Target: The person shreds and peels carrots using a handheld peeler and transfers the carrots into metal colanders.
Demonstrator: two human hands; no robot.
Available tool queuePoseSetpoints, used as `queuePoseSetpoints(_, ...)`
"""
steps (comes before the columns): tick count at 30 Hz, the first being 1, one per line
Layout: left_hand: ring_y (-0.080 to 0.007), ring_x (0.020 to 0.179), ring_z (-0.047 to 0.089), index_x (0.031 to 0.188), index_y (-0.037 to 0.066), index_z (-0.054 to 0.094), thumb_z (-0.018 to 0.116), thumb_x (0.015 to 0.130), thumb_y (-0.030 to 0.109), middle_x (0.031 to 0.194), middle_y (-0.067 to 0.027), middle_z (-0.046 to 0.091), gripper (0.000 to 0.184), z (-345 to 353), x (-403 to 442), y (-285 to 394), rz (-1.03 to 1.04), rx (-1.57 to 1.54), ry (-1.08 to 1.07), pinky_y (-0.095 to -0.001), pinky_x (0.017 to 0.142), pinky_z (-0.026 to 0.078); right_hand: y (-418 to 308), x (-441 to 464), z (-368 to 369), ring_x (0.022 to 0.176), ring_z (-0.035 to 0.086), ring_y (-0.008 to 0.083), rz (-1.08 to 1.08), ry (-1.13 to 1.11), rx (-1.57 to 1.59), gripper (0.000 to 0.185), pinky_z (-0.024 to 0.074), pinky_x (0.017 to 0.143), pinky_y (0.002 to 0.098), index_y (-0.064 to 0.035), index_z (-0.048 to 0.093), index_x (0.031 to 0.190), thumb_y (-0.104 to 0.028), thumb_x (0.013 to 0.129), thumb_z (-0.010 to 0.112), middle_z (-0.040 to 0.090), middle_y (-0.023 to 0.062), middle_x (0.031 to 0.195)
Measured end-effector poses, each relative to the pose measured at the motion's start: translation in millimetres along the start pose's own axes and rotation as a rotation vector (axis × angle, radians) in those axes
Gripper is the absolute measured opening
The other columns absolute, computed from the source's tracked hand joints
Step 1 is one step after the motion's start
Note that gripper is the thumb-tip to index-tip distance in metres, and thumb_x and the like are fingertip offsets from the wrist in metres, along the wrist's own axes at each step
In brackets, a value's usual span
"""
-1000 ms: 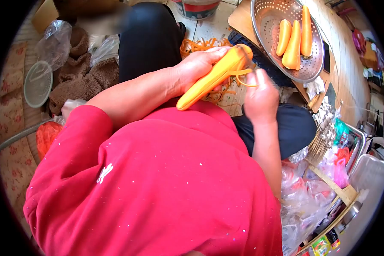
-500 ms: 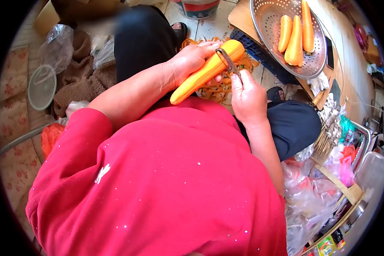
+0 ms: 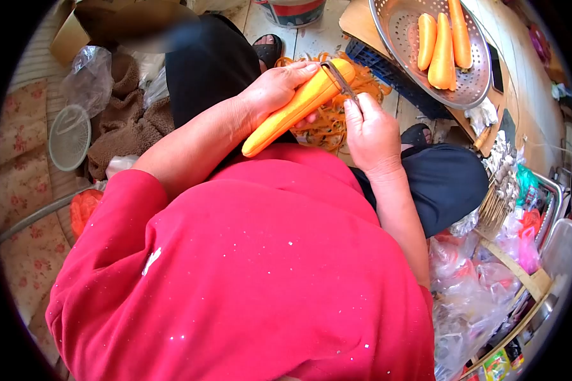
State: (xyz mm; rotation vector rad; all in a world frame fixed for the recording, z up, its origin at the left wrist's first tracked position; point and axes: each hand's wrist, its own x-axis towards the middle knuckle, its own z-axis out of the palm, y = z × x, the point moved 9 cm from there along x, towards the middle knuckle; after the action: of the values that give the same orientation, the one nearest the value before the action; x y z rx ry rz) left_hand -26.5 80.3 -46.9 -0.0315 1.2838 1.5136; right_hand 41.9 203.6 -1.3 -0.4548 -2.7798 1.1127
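Observation:
A large orange carrot (image 3: 293,114) lies slantwise above my lap, its thin end toward my body. My left hand (image 3: 274,95) is wrapped round its middle, thumb on top and fingertips showing beneath. In my right hand (image 3: 372,130) is a dark metal peeler (image 3: 340,79), pinched by its handle, with its head resting across the carrot's thick upper end. Orange peelings (image 3: 327,127) are heaped on the floor under the carrot. Three carrots (image 3: 442,60) without skin lie in a perforated metal colander (image 3: 473,89) at the upper right.
The colander stands on a wooden board (image 3: 360,24) over a dark blue crate (image 3: 394,79). A bucket (image 3: 292,13) is at the top. Brown fleece cloth (image 3: 117,136) and a plastic lid (image 3: 70,138) lie left; plastic bags (image 3: 470,298) fill the lower right.
The loose peel strip seen by my right hand a second ago no longer shows there. The peeler now lies across the thick end, and the carrot has shifted slightly left in view.

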Motion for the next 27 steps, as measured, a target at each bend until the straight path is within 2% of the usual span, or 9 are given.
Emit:
queuePoseSetpoints(2,-0.0164,0.055,0.057,0.122,0.009,0.047,0.034,0.102,0.038,0.092,-0.0143,0.064,0.038,1.1,1.2,-3.2,-0.005,0.004,-0.005,-0.0264,0.044,0.048,0.9,0.8,0.6,0.071,0.06,0.0437,-0.016,0.01,-0.069,0.024,0.0461,0.063,0.0519,-0.0055,0.054,0.085,-0.028,0.094,0.051,0.062,0.0215,0.071)
queuePoseSetpoints(9,-0.0173,0.053,0.057,0.118,0.006,0.049,0.034,0.102,0.036,0.09,-0.0156,0.064,0.038,-4.9,2.4,-11.0,-0.052,-0.032,0.01,-0.0257,0.043,0.047,18.2,11.8,10.8,0.075,0.06,0.0442,0.058,-0.051,-0.14,0.028,0.0458,0.067,0.0531,-0.0051,0.056,0.087,-0.031,0.094,0.048,0.063,0.0226,0.078)
queuePoseSetpoints(13,-0.0171,0.052,0.056,0.124,0.007,0.047,0.033,0.102,0.036,0.09,-0.0157,0.064,0.039,4.7,-16.5,-6.1,-0.039,-0.028,-0.077,-0.0257,0.041,0.047,106.3,11.0,13.9,0.079,0.06,0.0407,0.401,-0.111,-0.145,0.033,0.0447,0.071,0.0468,-0.002,0.06,0.091,-0.031,0.095,0.047,0.063,0.0226,0.08)
queuePoseSetpoints(15,-0.0161,0.051,0.056,0.128,0.009,0.044,0.033,0.102,0.036,0.09,-0.0155,0.065,0.04,-5.4,-17.3,-6.1,-0.042,-0.057,-0.015,-0.0259,0.04,0.046,79.6,15.8,8.6,0.076,0.06,0.04,0.271,-0.035,-0.106,0.034,0.0449,0.07,0.0452,-0.0014,0.06,0.089,-0.032,0.095,0.046,0.062,0.0216,0.077)
queuePoseSetpoints(19,-0.0204,0.058,0.061,0.122,0.004,0.051,0.036,0.101,0.034,0.092,-0.0142,0.065,0.039,-10.5,-9.0,-5.1,-0.045,-0.098,-0.005,-0.0303,0.045,0.05,52.9,12.4,10.4,0.07,0.059,0.0388,0.224,-0.031,-0.031,0.033,0.045,0.065,0.0429,-0.0019,0.059,0.088,-0.032,0.096,0.047,0.062,0.0198,0.074)
queuePoseSetpoints(21,-0.0163,0.051,0.058,0.122,0.007,0.053,0.031,0.101,0.04,0.093,-0.0145,0.066,0.044,-14.6,-4.9,-11.5,-0.113,-0.172,0.05,-0.0258,0.042,0.047,37.3,6.9,7.2,0.062,0.057,0.0362,0.123,0.003,0.101,0.029,0.0444,0.059,0.0389,-0.0026,0.057,0.087,-0.029,0.096,0.049,0.06,0.0179,0.07)
queuePoseSetpoints(22,-0.0178,0.056,0.06,0.121,0.006,0.054,0.033,0.1,0.042,0.094,-0.015,0.066,0.047,-17.2,-1.4,-12.1,-0.075,-0.176,0.036,-0.0277,0.043,0.048,21.3,1.7,5.0,0.058,0.055,0.0337,0.083,0.011,0.167,0.026,0.0439,0.056,0.0373,-0.0036,0.055,0.085,-0.026,0.096,0.051,0.057,0.0168,0.066)
queuePoseSetpoints(25,-0.0221,0.061,0.062,0.117,0.005,0.053,0.038,0.1,0.037,0.092,-0.0149,0.065,0.039,-28.1,9.3,-20.3,-0.077,-0.228,0.088,-0.0323,0.046,0.05,-27.8,-14.5,12.8,0.062,0.058,0.0346,-0.125,-0.09,0.204,0.017,0.0455,0.058,0.0401,-0.005,0.055,0.084,-0.02,0.092,0.056,0.057,0.0173,0.068)
queuePoseSetpoints(27,-0.023,0.062,0.062,0.117,0.005,0.052,0.039,0.1,0.038,0.089,-0.0137,0.063,0.039,-28.1,14.2,-20.6,-0.027,-0.281,0.072,-0.0318,0.045,0.049,-55.5,-23.3,18.5,0.068,0.062,0.0359,-0.302,-0.134,0.144,0.016,0.05,0.059,0.0439,-0.0074,0.056,0.086,-0.023,0.089,0.059,0.062,0.0163,0.074)
